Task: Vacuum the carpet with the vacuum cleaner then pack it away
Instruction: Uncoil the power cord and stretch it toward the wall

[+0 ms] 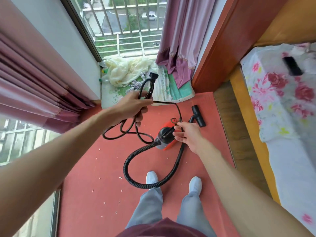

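1. The vacuum cleaner (165,136), a small red and black canister, sits on the red carpet (89,194) just right of the frame's centre, in front of the person's feet.
2. Its black ribbed hose (127,170) leaves the canister's lower left end, curls down past the white shoes (151,177) and climbs again on the right. The T-shaped nozzle (198,117) lies on the carpet just above and right of the canister.
3. The left hand (131,106) is above and left of the canister, with its arm stretched in from the lower left. Its fingers are curled tightly round several loops of the black power cord (130,132). The plug (153,76) stands above the fist and slack loops hang below it.
4. From that fist one strand of cord runs right, bends and drops to the right hand (187,135).
5. The right hand is over the canister's right side with its arm reaching in from the lower right. Its fingers are spread and nearly straight. The cord crosses the uppermost fingers, but I cannot tell whether they pinch it.
6. Small white scraps (120,177) dot the carpet.
7. A cream cloth heap (126,71) lies below the barred window (126,23), with pink curtains (34,82) on either side.
8. A bed (282,117) with a floral sheet fills the right edge.
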Available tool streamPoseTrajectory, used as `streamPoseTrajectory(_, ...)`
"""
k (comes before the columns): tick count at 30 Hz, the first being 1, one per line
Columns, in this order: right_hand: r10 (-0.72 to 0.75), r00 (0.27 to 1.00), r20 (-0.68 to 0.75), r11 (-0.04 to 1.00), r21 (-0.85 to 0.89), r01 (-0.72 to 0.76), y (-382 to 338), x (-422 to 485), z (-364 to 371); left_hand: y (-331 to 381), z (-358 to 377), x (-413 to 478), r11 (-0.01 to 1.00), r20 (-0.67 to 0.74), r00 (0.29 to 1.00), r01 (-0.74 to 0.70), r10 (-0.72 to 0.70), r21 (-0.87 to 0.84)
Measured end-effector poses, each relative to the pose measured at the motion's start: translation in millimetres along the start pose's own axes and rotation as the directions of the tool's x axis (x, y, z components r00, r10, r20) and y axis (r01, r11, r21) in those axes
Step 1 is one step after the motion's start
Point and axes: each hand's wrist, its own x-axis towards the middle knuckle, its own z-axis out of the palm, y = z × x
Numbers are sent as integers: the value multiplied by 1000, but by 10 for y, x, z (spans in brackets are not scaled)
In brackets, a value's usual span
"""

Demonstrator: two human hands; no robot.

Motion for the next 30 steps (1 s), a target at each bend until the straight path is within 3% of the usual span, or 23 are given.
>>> streamPoseTrajectory(3,-55,992,-111,957,-289,21,54,-1,-102,369,-193,-86,983,-94,989,-95,111,159)
streamPoseTrajectory(5,-92,987,-131,861,-508,13,116,6,-211,617,-270,-173,950,-88,979,-152,182,273)
streamPoseTrajectory(7,-115,981,-157,792,-610,-5,127,-8,-280,853,-317,-272,903,-50,973,-188,224,387)
streamPoseTrajectory(9,-176,969,-174,817,-574,46,37,-107,-243,1055,-321,-369,848,8,968,-223,250,480)
streamPoseTrajectory(11,-309,939,-150,851,-485,202,-141,-240,-108,1184,-297,-442,787,62,962,-254,266,562)
streamPoseTrajectory(15,-617,783,85,676,-452,582,-562,-470,288,1301,-196,-582,760,179,951,-310,254,570)
streamPoseTrajectory(17,-658,730,182,589,-479,651,-700,-530,443,1417,-154,-679,796,231,933,-357,276,489)
streamPoseTrajectory(21,-671,727,143,610,-451,652,-794,-678,485,1691,-169,-845,790,260,898,-437,355,430)
streamPoseTrajectory(25,-623,772,128,615,-530,584,-685,-687,253,1617,-164,-884,787,284,902,-425,326,447)
streamPoseTrajectory(30,-611,790,48,638,-562,527,-591,-598,-171,1466,157,-921,839,170,927,-375,334,395)
